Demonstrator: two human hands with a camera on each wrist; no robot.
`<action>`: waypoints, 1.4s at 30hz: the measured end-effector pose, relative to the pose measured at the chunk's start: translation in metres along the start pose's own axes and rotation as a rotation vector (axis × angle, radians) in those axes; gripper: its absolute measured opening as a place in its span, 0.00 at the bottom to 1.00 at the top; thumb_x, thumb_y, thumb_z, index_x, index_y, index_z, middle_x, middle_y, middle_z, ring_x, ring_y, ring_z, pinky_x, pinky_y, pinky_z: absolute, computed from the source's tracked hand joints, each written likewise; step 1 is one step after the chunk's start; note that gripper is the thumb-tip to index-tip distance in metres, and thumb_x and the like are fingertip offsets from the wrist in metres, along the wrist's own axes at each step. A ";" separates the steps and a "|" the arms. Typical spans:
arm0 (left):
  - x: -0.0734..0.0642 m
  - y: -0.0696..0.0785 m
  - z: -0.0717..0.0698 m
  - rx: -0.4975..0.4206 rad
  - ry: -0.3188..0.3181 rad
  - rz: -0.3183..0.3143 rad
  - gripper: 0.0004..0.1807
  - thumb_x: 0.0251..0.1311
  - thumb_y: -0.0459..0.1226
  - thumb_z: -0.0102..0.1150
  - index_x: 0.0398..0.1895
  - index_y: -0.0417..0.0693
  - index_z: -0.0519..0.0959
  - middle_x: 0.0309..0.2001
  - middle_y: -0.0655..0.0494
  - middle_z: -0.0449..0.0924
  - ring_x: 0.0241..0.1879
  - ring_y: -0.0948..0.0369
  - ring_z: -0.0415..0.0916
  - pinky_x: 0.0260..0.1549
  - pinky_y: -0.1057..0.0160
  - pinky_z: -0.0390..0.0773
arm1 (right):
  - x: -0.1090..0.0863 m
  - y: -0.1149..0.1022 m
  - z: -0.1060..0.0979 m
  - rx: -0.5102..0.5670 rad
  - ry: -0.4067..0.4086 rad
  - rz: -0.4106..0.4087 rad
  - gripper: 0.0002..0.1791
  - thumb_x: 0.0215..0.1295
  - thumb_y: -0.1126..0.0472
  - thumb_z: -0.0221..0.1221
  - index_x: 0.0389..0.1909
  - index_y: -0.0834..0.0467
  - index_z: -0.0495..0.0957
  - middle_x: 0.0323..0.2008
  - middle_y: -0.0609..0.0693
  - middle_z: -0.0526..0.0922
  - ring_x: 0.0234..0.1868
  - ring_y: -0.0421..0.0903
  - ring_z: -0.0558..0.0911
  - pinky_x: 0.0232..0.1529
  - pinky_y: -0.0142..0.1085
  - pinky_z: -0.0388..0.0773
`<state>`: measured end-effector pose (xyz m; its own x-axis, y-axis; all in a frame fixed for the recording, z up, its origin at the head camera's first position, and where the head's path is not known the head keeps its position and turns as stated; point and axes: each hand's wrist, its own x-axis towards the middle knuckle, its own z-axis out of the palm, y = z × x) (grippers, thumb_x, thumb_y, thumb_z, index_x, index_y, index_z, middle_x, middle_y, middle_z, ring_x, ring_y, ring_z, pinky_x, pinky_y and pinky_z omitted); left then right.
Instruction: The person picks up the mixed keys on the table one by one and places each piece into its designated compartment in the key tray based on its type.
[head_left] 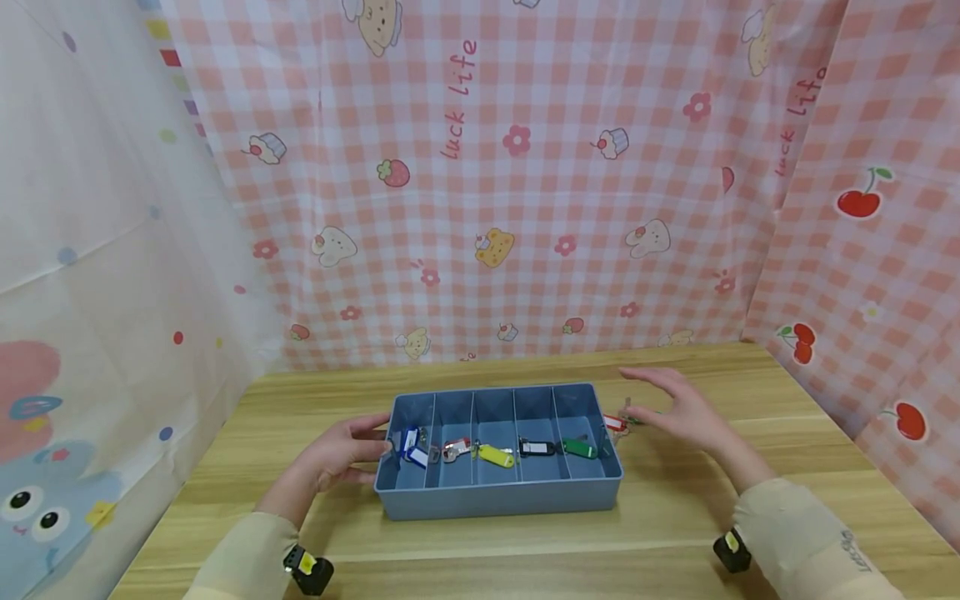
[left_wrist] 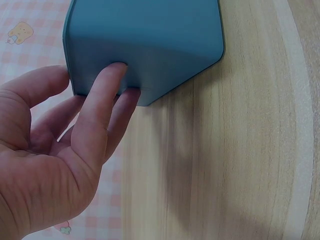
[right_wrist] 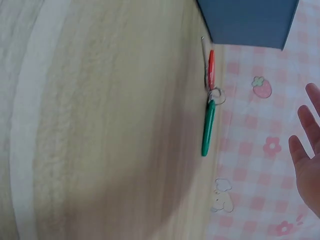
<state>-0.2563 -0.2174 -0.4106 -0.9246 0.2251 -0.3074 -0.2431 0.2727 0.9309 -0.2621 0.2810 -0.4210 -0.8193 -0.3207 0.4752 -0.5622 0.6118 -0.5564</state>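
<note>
A blue-grey tray [head_left: 498, 502] divided into a row of several compartments stands on the table. My left hand [head_left: 347, 450] is at its left end, and in the left wrist view the fingertips [left_wrist: 119, 67] touch the outer end wall. My right hand [head_left: 682, 412] is spread past the tray's right end, holding nothing. Near it on the table lie a red key tag [right_wrist: 211, 70] and a green key tag [right_wrist: 208, 129], with a key and ring between them. Inside the tray, from left to right, are blue key tags [head_left: 417, 456], then red [head_left: 456, 448], yellow [head_left: 495, 455], black [head_left: 536, 448] and green [head_left: 580, 448] ones.
Thin dividers [head_left: 474, 442] separate the tray's compartments. The wooden table [head_left: 480, 558] ends at the back against a pink checked curtain [head_left: 487, 192]. A white patterned curtain [head_left: 112, 208] hangs on the left, and another checked one [head_left: 885, 275] on the right.
</note>
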 end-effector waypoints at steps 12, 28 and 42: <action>-0.001 0.001 0.001 0.007 -0.007 0.006 0.36 0.64 0.27 0.59 0.74 0.36 0.59 0.66 0.27 0.63 0.49 0.48 0.78 0.39 0.47 0.84 | -0.003 0.022 -0.001 0.016 -0.050 0.045 0.29 0.60 0.63 0.69 0.62 0.65 0.75 0.60 0.64 0.76 0.60 0.66 0.70 0.58 0.65 0.64; -0.001 0.002 0.002 0.009 0.002 0.003 0.36 0.64 0.27 0.59 0.74 0.36 0.59 0.67 0.27 0.63 0.50 0.48 0.78 0.40 0.47 0.84 | -0.006 0.040 -0.001 0.032 -0.163 0.133 0.28 0.61 0.67 0.67 0.63 0.61 0.75 0.62 0.64 0.75 0.63 0.66 0.67 0.63 0.66 0.59; -0.002 0.002 0.002 0.023 0.012 -0.002 0.35 0.65 0.27 0.59 0.74 0.37 0.59 0.66 0.27 0.63 0.49 0.48 0.78 0.39 0.48 0.84 | -0.005 0.053 0.002 0.087 -0.202 0.216 0.22 0.63 0.71 0.64 0.59 0.62 0.78 0.59 0.63 0.76 0.64 0.66 0.67 0.64 0.66 0.57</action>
<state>-0.2544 -0.2155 -0.4080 -0.9276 0.2131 -0.3067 -0.2383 0.2945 0.9254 -0.2881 0.3139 -0.4541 -0.9217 -0.3329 0.1993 -0.3732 0.6200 -0.6902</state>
